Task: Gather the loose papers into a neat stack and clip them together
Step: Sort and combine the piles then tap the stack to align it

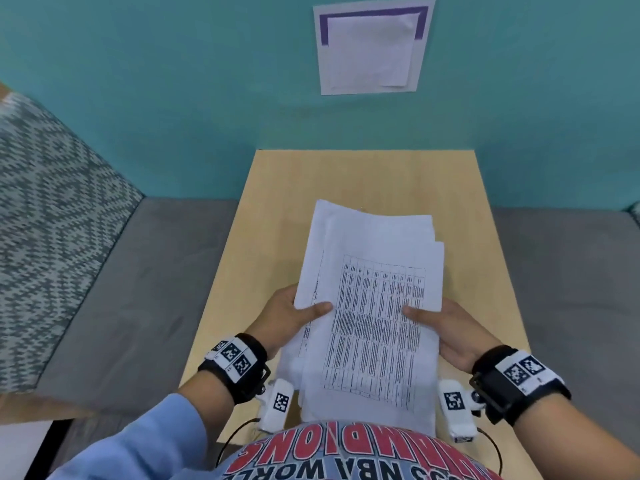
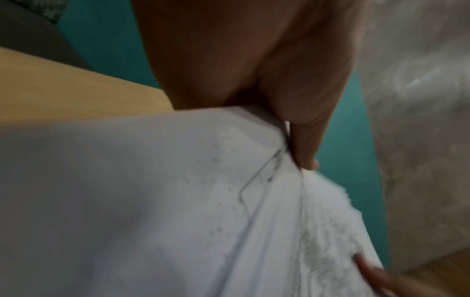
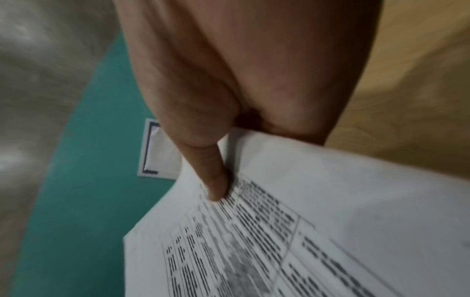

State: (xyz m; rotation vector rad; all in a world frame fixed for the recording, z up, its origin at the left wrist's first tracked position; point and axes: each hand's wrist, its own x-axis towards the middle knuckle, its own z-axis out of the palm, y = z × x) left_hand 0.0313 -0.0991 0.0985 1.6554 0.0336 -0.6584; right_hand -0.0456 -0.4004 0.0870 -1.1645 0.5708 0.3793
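Observation:
Several white papers (image 1: pixel 370 306) with a printed table on the top sheet are held up above the wooden table (image 1: pixel 277 188), their edges uneven and fanned at the far end. My left hand (image 1: pixel 294 317) grips the left edge, thumb on top and fingers beneath. My right hand (image 1: pixel 446 327) grips the right edge the same way. In the left wrist view the thumb (image 2: pixel 302 140) presses on the papers (image 2: pixel 152 201). In the right wrist view the thumb (image 3: pixel 211 172) lies on the printed sheet (image 3: pixel 305 241). No clip is in view.
The table stands against a teal wall (image 1: pixel 173 98) bearing a taped white sheet (image 1: pixel 372 46). A grey couch seat (image 1: pixel 138 271) flanks the table on both sides, with a patterned cushion (image 1: pixel 45 202) at left.

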